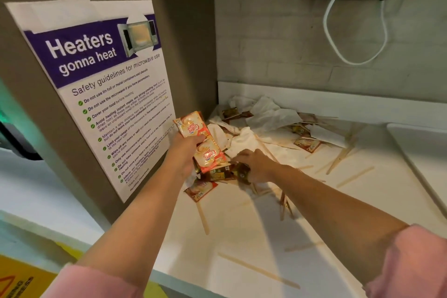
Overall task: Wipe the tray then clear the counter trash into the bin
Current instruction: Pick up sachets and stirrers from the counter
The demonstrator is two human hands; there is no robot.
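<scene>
Orange sachets (192, 123) fanned in left hand (186, 152), fingers curled round them, just right of poster (101, 94) lower edge. Right hand (256, 166) further right of poster, low over counter (326, 213), fingers closed on brown wrappers (215, 174); blurred. Crumpled tissues (268, 113) plus more sachets piled right of poster. Wood sticks (258, 270) scattered below-right of poster. Tray (420, 152) far right of poster, only corner visible.
</scene>
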